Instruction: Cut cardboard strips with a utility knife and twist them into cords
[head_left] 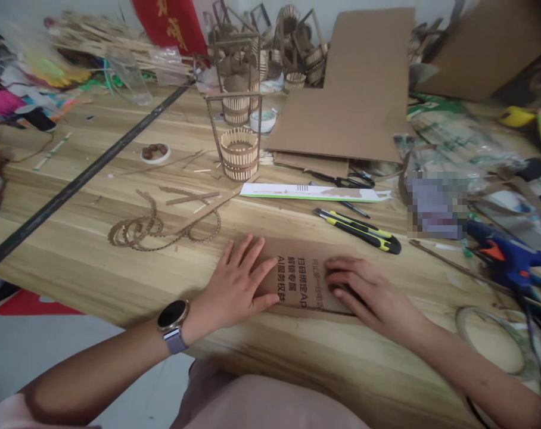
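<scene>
Left fingers [252,256] splayed on printed cardboard [297,279]; right fingers [351,266] bent over it, grip unclear

Pale wall [96,6] (mostly hidden), wood-grain table [172,280], light grey floor [33,351].

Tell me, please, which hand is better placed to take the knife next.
Probably the right hand: it is nearer the knife, while the left hand lies spread on the printed cardboard, farther away.

A cardboard piece [285,245] bears 3 bold printed lines, “扫码绑定Ap”, “解锁专属” and “AI服务权益”, beside a fainter 4th, only partly legible, opening “何止是一”. Gold characters [176,39] on a red banner [190,33] are too blurred to read.
</scene>
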Motion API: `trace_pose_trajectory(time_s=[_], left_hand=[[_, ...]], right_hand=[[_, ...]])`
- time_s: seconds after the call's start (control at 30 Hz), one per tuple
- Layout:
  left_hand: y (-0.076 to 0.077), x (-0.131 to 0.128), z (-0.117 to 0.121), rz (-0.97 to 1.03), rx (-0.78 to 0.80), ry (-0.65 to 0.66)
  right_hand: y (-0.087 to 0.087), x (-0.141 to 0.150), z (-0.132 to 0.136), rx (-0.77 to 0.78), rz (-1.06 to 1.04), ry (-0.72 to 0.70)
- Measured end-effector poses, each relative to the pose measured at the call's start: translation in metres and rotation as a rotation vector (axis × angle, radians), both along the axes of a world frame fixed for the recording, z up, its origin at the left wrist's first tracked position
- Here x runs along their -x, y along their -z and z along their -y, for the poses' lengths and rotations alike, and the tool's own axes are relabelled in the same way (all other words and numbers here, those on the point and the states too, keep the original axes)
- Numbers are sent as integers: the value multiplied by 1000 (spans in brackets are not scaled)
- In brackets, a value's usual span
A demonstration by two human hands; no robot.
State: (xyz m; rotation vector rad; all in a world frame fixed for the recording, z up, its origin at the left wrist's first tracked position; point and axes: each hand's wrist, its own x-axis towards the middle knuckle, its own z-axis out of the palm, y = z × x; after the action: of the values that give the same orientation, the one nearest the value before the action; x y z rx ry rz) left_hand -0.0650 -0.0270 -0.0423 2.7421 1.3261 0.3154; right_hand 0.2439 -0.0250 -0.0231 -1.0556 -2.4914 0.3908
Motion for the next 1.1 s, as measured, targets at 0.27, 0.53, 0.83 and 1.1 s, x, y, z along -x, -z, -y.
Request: trace_pose_trajectory(time_s=[0.27, 0.53, 0.83, 1.1], left_hand=[[1, 2, 0, -23, -50, 13], [-27, -23, 10, -9, -101, 244], [-16, -41, 0, 14, -83, 482], [-4, -38, -14, 74, -19, 531]], right_hand=[[4, -19, 0, -167, 109, 83], [2, 3, 1, -173, 132, 128], [-13, -19, -53, -90, 206, 590], [-17, -46, -75, 297, 61, 655]])
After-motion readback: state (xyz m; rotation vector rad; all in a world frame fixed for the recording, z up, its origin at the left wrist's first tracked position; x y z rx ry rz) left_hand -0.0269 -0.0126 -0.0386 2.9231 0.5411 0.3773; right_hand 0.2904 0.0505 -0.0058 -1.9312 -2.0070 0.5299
